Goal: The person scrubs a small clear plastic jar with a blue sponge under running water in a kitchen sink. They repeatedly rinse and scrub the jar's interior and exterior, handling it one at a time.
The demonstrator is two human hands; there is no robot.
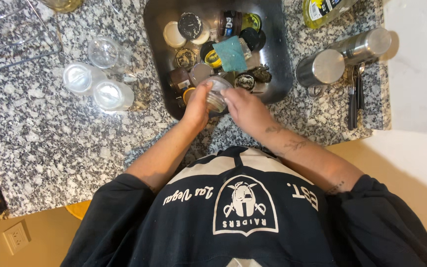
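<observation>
From above, the person leans over a small dark sink (154, 29) sunk into a speckled granite worktop (50, 148); both hands meet at the sink's near edge around a small clear glass jar (217, 94). The left hand (197, 105) cups the jar from its side, fingers curled and closed on the glass; the right hand (245, 110) grips it from the other side, fingers (228, 99) pressed to the rim, so the jar is clamped between the two just above the near rim of the sink. The basin behind it is crowded with little jars and round lids, dark and pale, with a teal sponge (231, 53) lying on top of them. Three clear jars (97, 74) stand mouth-down on the worktop left of the sink, near one another; to the right lie two steel cups (342, 57) on their sides, some dark-handled utensils (356, 94) just beside them, and a yellow bottle (322, 10) at the far edge.
</observation>
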